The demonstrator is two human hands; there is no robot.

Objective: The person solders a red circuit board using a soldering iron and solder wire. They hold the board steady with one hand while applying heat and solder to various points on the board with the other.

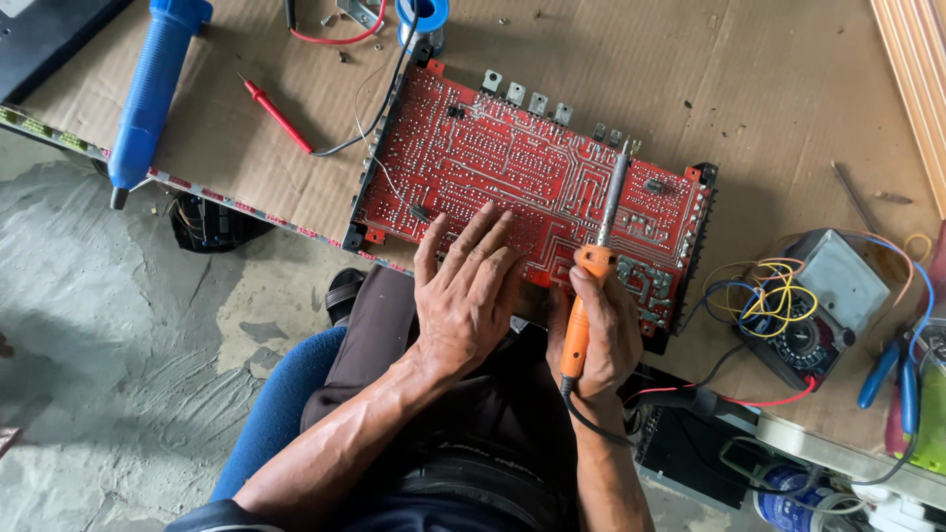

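left hand: your left hand (465,291) is lying open and flat, fingers spread, pressing on the near edge of the red circuit board (522,182).
right hand: your right hand (594,330) is closing around the orange handle of the soldering iron (593,266), tip pointing away from you toward the far right part of the board.
board position: the board is lying copper side up on the cardboard-covered tabletop (690,69), its near edge overhanging toward your lap.
board look: it is showing red solder mask, dense pale traces, many small solder points, a row of metal tabs along the far edge and a black frame at the sides.
board handling: it is looking stiff, light and fragile; you are best taking it by the frame or edges, away from the joints.
iron handling: the iron is looking light and rigid, with a hot metal shaft, so the handle is the only safe grip.
nearby: a blue desoldering pump (153,84), a red probe (276,113) and an analog multimeter (823,305) are lying apart from your hands.
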